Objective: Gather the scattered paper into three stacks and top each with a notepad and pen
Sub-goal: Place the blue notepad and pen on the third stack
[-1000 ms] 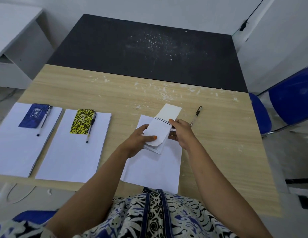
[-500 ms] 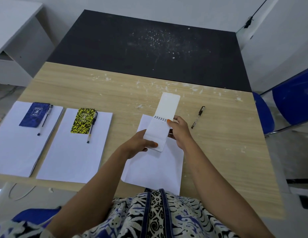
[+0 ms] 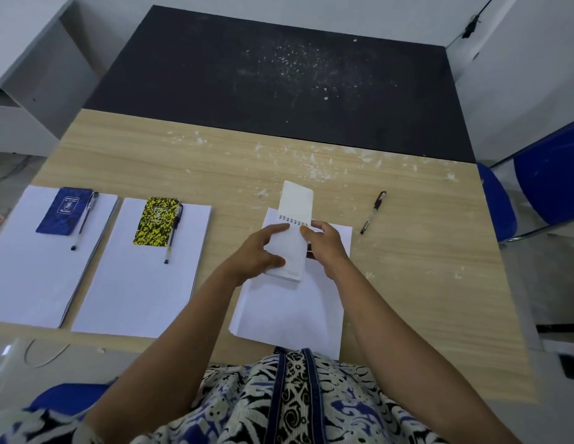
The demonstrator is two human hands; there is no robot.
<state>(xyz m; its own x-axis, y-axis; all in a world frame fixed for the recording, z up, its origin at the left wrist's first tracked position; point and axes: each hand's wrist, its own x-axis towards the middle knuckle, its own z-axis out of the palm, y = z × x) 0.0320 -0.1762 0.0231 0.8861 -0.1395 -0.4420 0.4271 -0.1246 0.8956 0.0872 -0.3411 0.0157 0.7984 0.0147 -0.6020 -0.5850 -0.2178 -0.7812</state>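
Spiral notepad (image 3: 290,248): in the centre of the frame, over the upper part of the right paper stack; its cover or front pages are flipped up past the wire spiral, toward the top of the frame.
Left hand (image 3: 255,254): it grips the left edge of the notepad, thumb on the top page, fingers curled around the side.
Right hand (image 3: 327,248): it holds the right edge of the notepad near the spiral, fingers curled on it.
Right paper stack (image 3: 292,312): white sheets in the lower centre, under the notepad; the near edge reaches the front edge of the worktop.
Loose pen (image 3: 373,212): lies on the bare wood to the right of this stack, apart from it.
Middle paper stack (image 3: 141,283): left of centre, it carries a yellow-black notepad (image 3: 156,221) with a pen (image 3: 173,233) just beside it.
Left paper stack (image 3: 38,270): at the left edge of the frame, it carries a blue notepad (image 3: 65,210) and a pen (image 3: 84,221) along its right side.
Worktop (image 3: 247,161): light wood with white specks; behind it is a black surface (image 3: 279,75).
Blue chair (image 3: 548,174): at the right edge of the frame.
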